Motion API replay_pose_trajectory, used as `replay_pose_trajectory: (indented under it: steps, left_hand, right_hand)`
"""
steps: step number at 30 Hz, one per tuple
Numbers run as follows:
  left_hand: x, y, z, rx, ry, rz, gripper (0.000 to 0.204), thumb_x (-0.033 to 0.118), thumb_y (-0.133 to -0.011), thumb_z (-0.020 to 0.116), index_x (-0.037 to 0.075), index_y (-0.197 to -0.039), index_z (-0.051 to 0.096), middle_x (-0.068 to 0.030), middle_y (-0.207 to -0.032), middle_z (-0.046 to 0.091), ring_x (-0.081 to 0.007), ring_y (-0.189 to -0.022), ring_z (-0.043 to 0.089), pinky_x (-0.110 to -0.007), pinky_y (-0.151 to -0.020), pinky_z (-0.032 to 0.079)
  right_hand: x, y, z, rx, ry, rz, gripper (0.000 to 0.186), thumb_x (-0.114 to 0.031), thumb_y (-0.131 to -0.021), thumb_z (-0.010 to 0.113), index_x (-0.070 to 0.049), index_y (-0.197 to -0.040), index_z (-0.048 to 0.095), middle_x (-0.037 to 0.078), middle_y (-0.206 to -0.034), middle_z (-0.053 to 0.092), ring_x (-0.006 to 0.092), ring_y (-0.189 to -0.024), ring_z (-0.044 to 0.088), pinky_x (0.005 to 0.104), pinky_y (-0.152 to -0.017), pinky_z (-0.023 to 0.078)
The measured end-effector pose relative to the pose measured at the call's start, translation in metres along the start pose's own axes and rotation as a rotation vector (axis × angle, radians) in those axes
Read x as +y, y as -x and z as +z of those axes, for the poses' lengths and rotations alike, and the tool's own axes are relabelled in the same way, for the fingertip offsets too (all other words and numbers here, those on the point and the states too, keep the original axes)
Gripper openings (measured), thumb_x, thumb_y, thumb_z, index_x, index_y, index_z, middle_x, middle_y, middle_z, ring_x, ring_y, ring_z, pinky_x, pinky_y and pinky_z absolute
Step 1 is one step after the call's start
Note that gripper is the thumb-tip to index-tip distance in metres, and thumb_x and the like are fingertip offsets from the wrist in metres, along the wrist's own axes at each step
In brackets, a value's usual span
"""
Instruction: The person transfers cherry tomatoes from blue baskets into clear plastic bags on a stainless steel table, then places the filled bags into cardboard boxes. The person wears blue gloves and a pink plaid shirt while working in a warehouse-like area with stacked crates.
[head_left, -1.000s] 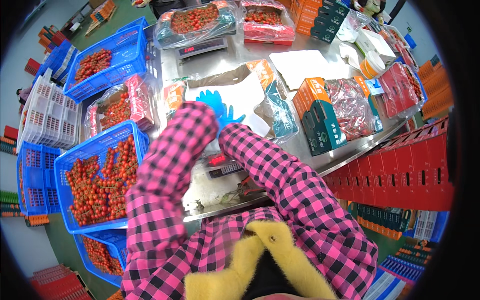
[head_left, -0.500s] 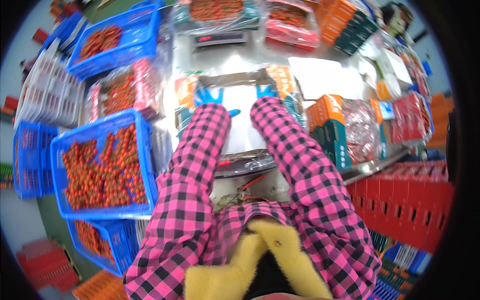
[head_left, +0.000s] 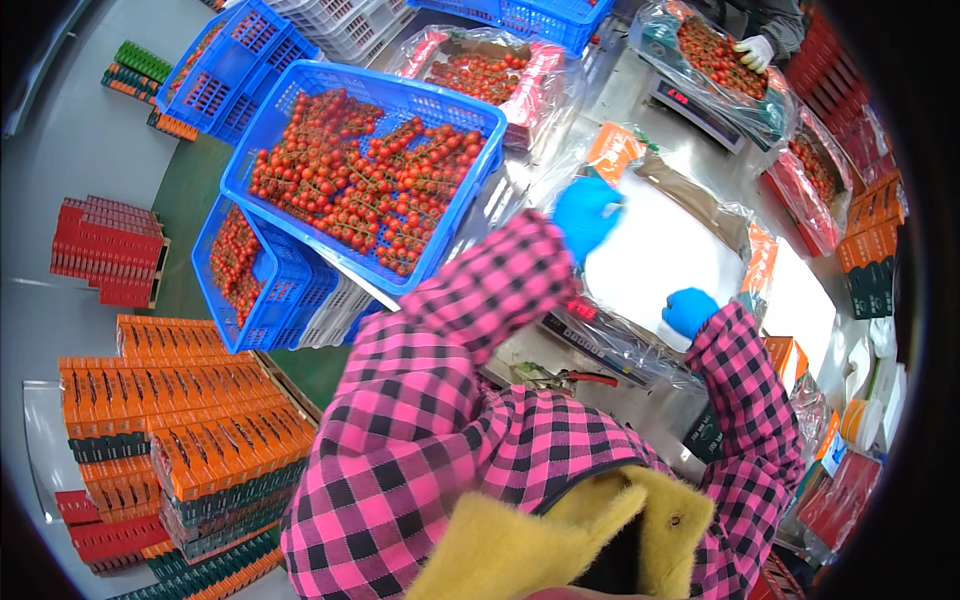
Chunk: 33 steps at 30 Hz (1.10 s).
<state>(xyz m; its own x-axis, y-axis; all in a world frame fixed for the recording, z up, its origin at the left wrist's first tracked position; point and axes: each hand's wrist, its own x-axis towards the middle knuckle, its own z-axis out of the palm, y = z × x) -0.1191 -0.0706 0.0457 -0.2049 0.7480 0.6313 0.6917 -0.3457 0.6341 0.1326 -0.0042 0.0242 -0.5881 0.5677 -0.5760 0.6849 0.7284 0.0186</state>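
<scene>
In front of me, an open cardboard box with orange ends (head_left: pixel 612 152) sits in loose clear plastic film. A white paper sheet (head_left: pixel 660 255) lines its inside. My left hand (head_left: pixel 588 218), in a blue glove, is curled closed at the box's left side, over the sheet's edge. At the near right edge my right hand (head_left: pixel 689 313), gloved alike, is closed into a fist beside the film. What either hand pinches, if anything, is hidden. Beneath the box's near side a scale (head_left: pixel 595 345) shows a lit red display. Red-handled clippers (head_left: pixel 590 377) lie on the metal table close to me.
On my left stands a blue crate (head_left: pixel 480 185) of vine tomatoes, with a plastic-wrapped pink box (head_left: pixel 535 110) behind. At the far right, a co-worker's white-gloved hand (head_left: pixel 755 52) rests over a tomato box on another scale (head_left: pixel 698 115). Orange cartons (head_left: pixel 230 440) are stacked at lower left.
My view has swung toward the left. Both hands, spread inside the box before, are now curled closed at its left side and near edge.
</scene>
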Motion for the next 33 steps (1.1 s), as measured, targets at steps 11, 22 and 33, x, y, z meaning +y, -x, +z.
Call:
replay_pose_trajectory:
  steps: [11,22,33]
  left_hand:
    - [-0.271,0.057,-0.35,-0.957,-1.211,-0.333,0.02,0.018,-0.076,0.051,0.014,-0.094,0.06,-0.0095,-0.1,0.053,-0.0275,-0.096,0.05,-0.04,-0.077,0.045]
    - [-0.293,0.053,-0.383,-0.458,-0.767,0.096,0.011,0.021,-0.074,0.058,0.011,-0.079,0.059,-0.0025,-0.086,0.054,-0.021,-0.093,0.051,-0.043,-0.085,0.039]
    - [-0.175,-0.019,-0.274,-0.497,1.878,-1.125,0.063,0.039,-0.077,0.051,0.0,-0.124,0.036,-0.0262,-0.123,0.04,-0.0424,-0.105,0.047,-0.056,-0.089,0.037]
  right_hand:
    - [-0.174,-0.063,-0.168,0.26,-0.503,-0.691,0.02,-0.017,-0.079,0.049,-0.002,-0.09,0.057,0.017,-0.083,0.058,0.03,-0.075,0.058,0.0368,-0.067,0.047]
    - [-0.397,-0.266,-0.141,0.25,-0.089,-0.272,0.063,-0.008,-0.074,0.052,-0.009,-0.132,0.028,0.02,-0.106,0.05,0.0333,-0.093,0.055,0.0434,-0.072,0.048]
    - [-0.132,-0.053,-0.096,0.848,-1.54,0.214,0.073,0.001,-0.074,0.051,-0.015,-0.137,0.016,0.002,-0.095,0.051,0.0067,-0.066,0.05,0.0206,-0.049,0.043]
